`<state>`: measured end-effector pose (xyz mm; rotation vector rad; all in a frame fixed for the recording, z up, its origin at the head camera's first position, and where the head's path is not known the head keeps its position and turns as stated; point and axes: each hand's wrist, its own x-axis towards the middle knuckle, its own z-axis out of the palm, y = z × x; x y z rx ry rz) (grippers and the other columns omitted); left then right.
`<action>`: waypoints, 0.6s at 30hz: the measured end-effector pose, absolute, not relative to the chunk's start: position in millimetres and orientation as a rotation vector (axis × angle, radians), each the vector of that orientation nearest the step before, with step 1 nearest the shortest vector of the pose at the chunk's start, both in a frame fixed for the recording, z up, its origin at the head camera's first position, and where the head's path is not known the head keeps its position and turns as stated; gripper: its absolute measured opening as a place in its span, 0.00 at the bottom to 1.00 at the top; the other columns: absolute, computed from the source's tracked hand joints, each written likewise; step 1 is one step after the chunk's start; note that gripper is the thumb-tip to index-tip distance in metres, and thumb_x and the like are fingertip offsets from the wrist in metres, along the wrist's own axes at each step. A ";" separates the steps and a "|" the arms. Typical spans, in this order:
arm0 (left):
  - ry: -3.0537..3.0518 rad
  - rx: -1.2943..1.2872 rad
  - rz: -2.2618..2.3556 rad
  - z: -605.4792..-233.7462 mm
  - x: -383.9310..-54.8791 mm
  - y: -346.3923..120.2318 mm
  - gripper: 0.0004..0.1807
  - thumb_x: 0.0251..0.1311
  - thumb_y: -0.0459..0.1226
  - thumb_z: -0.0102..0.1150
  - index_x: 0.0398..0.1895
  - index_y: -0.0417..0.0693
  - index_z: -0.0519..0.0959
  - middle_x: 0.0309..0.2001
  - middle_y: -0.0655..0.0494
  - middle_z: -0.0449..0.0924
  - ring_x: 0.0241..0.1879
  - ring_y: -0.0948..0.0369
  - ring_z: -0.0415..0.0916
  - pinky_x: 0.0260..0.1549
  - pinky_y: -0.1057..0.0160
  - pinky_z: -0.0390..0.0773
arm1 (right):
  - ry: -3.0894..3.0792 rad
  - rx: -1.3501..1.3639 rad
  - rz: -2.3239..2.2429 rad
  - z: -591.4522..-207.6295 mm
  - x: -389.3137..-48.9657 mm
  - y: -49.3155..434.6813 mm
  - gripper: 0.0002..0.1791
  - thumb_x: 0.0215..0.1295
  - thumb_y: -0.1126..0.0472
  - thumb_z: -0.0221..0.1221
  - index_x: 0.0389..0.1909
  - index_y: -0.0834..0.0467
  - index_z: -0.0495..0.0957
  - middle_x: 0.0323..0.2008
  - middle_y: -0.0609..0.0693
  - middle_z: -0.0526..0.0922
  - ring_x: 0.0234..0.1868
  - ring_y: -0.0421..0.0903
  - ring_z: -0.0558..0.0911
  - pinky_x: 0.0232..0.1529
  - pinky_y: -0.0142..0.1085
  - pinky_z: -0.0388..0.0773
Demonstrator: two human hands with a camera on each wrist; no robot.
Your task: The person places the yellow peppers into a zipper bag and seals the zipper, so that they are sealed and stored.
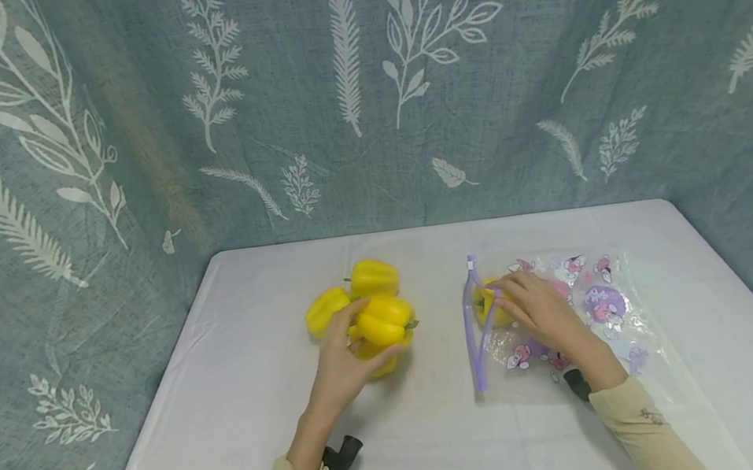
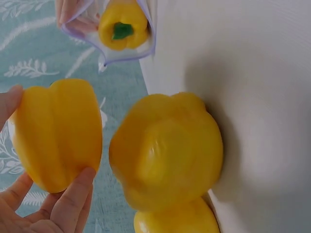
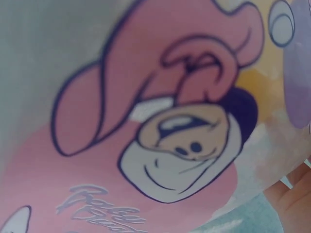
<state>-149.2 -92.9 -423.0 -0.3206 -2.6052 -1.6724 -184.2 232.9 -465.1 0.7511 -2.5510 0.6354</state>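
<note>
My left hand [image 1: 340, 363] holds a yellow bell pepper [image 1: 385, 318] between thumb and fingers, raised above others. In the left wrist view the pepper is off the table, its sides gripped by the fingertips. Three more yellow peppers sit by it: one at left [image 1: 326, 313], one behind [image 1: 373, 275], and one partly hidden below the hand [image 1: 385, 365]. My right hand [image 1: 546, 313] holds the mouth edge of a clear, cartoon-printed zip bag [image 1: 603, 304] with a purple seal. Just inside the bag's open mouth lies another pepper [image 2: 109, 39], green stem outward. Printed film fills most of the right wrist view.
A white-covered table [image 1: 228, 413] carries everything. Green-blue cloth [image 1: 304, 117] with white leaf patterns hangs behind and at both sides. Black wrist mounts [image 1: 343, 455] sit on both forearms.
</note>
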 end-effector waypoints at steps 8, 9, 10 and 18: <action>-2.578 -0.408 -1.633 -431.6 -156.4 -82.1 0.41 0.41 0.46 0.74 0.61 0.56 0.65 0.59 0.55 0.64 0.57 0.57 0.64 0.52 0.56 0.76 | -2.531 0.763 0.651 -463.1 -184.0 233.3 0.14 0.67 0.56 0.52 0.48 0.58 0.75 0.44 0.53 0.79 0.45 0.52 0.78 0.47 0.47 0.76; -2.577 -0.419 -1.621 -431.9 -156.8 -80.5 0.41 0.40 0.46 0.74 0.61 0.56 0.65 0.59 0.56 0.64 0.57 0.57 0.65 0.52 0.57 0.76 | -2.532 0.763 0.651 -462.9 -184.1 233.3 0.14 0.67 0.56 0.52 0.48 0.57 0.75 0.44 0.53 0.79 0.45 0.52 0.78 0.47 0.47 0.76; -2.576 -0.427 -1.615 -431.9 -157.1 -78.7 0.41 0.40 0.46 0.74 0.61 0.56 0.65 0.59 0.56 0.64 0.58 0.57 0.65 0.52 0.57 0.76 | -2.534 0.762 0.650 -462.8 -184.2 233.3 0.14 0.67 0.56 0.52 0.48 0.57 0.75 0.44 0.53 0.79 0.45 0.52 0.78 0.47 0.47 0.76; -2.606 -0.469 -1.536 -434.4 -159.6 -66.9 0.42 0.40 0.47 0.74 0.62 0.55 0.66 0.61 0.58 0.65 0.58 0.59 0.65 0.51 0.60 0.76 | -2.552 0.755 0.657 -462.6 -182.9 233.6 0.14 0.67 0.56 0.52 0.49 0.57 0.75 0.44 0.53 0.79 0.45 0.52 0.78 0.47 0.47 0.76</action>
